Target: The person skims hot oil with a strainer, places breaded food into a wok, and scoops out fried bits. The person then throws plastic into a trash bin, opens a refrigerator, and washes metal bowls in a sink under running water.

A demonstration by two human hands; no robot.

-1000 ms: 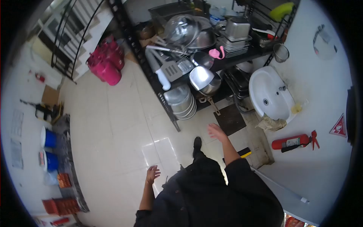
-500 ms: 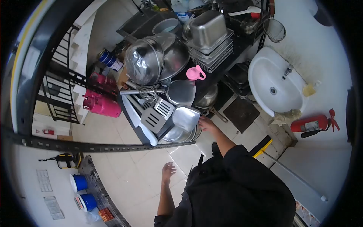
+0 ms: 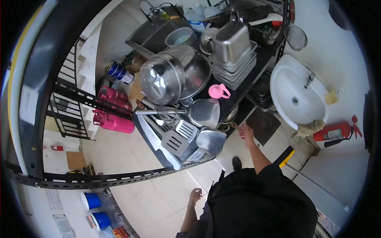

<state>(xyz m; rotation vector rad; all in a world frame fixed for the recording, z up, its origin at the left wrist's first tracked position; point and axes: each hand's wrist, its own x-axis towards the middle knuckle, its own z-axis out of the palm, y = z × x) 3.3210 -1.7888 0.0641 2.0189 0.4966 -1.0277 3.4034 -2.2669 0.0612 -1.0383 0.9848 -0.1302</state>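
Observation:
On the right, my right hand (image 3: pixel 247 134) reaches down beside the table and closes on the handle of a pan (image 3: pixel 235 125). Most of that pan is hidden under the table's edge. Low over the floor, my left hand (image 3: pixel 195 196) hangs with loosely curled fingers, apart and holding nothing. On the tabletop close to my right hand are a wide metal scoop (image 3: pixel 210 141) and a similar broad metal blade (image 3: pixel 204 113). Slotted spatulas (image 3: pixel 174 143), a whisk (image 3: pixel 168 115) and a white-handled knife (image 3: pixel 154 139) lie to their left.
Behind the utensils stand large metal bowls (image 3: pixel 162 79), a pink lidded item (image 3: pixel 216 91) and stacked steel pans (image 3: pixel 235 65). A black slotted metal frame (image 3: pixel 103 181) borders the left. A sink (image 3: pixel 285 71), fire extinguisher (image 3: pixel 333 133) and yellow-edged squeegee (image 3: pixel 286 157) are at right.
My right hand has moved away from the scoop's edge, rightward to the pan handle. The view has shifted, so the table sits lower and farther right. My left hand remains low and empty.

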